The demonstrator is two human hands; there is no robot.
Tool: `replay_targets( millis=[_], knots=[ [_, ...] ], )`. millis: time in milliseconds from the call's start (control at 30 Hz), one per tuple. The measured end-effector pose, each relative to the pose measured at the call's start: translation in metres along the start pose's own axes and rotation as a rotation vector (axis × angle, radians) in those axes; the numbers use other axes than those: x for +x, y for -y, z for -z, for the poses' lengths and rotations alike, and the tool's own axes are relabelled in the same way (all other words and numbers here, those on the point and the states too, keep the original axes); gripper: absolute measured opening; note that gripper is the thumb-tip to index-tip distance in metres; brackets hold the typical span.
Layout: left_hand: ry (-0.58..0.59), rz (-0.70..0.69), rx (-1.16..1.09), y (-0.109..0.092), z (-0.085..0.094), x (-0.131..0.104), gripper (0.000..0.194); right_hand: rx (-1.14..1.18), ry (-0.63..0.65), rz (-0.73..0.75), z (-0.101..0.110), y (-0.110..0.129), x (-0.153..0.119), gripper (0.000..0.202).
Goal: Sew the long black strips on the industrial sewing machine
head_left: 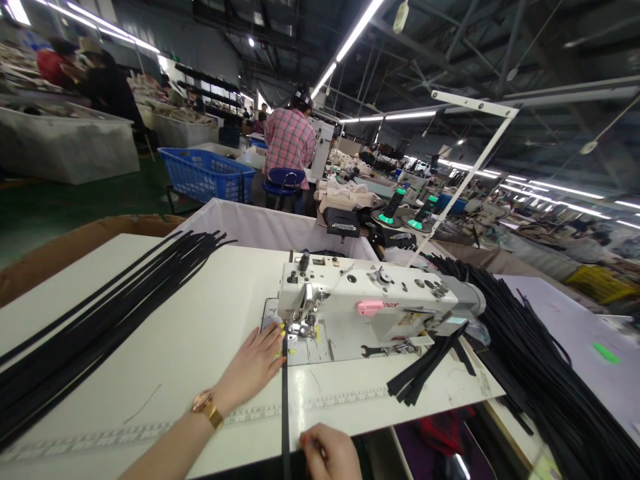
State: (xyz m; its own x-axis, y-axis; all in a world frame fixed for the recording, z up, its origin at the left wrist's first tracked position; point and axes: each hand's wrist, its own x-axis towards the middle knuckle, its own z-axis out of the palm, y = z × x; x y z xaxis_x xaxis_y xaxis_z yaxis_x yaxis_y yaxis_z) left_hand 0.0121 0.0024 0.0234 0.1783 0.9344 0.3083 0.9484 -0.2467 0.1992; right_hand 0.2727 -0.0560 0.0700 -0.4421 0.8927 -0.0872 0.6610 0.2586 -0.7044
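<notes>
A narrow black strap [285, 407] runs from the needle area of the white sewing machine [350, 293] straight down over the table's front edge. My left hand [255, 363], with a gold watch at the wrist, lies flat beside the presser foot [300, 329]. Its fingers are stretched out, and the fingertips touch the strap's upper part. Low in the picture, my right hand [331, 455] is closed at the table's front edge, just right of the strap. A gap shows between its fingertips and the strap; whatever its fingers hold, if anything, is hidden.
A bundle of long black straps [115, 300] lies on the left of the table [210, 320]. More black straps [540, 360] hang at the right. A wrench [373, 351] and short black strips [425, 367] lie by the machine. Beyond are a blue basket [207, 175] and a seated person [290, 140].
</notes>
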Motion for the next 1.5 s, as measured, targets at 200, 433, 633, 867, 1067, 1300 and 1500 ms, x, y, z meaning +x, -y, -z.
replay_targets(
  millis=[200,433,633,867,1067,1300,1500],
  knots=[
    [-0.009,0.009,0.000,0.000,0.000,0.001,0.052,-0.144,-0.239,0.167,0.002,-0.019,0.049,0.023],
    [0.025,0.021,-0.013,-0.001,0.003,0.001,0.052,-0.170,-0.228,0.239,-0.007,-0.031,0.053,0.022],
    [-0.010,0.012,-0.041,0.000,0.001,0.001,0.051,-0.159,-0.211,0.219,-0.004,-0.030,0.052,0.021],
    [-0.013,0.016,-0.025,0.000,0.002,0.001,0.049,-0.172,-0.232,0.242,-0.005,-0.029,0.053,0.020],
    [-0.010,0.014,-0.038,0.000,0.003,0.002,0.047,-0.181,-0.262,0.264,-0.005,-0.029,0.053,0.020],
    [-0.013,0.012,-0.032,0.000,0.002,0.001,0.047,-0.178,-0.245,0.253,-0.004,-0.029,0.052,0.020],
    [-0.020,0.021,-0.037,-0.001,0.004,0.002,0.047,-0.170,-0.223,0.242,-0.005,-0.028,0.052,0.021]
  ],
)
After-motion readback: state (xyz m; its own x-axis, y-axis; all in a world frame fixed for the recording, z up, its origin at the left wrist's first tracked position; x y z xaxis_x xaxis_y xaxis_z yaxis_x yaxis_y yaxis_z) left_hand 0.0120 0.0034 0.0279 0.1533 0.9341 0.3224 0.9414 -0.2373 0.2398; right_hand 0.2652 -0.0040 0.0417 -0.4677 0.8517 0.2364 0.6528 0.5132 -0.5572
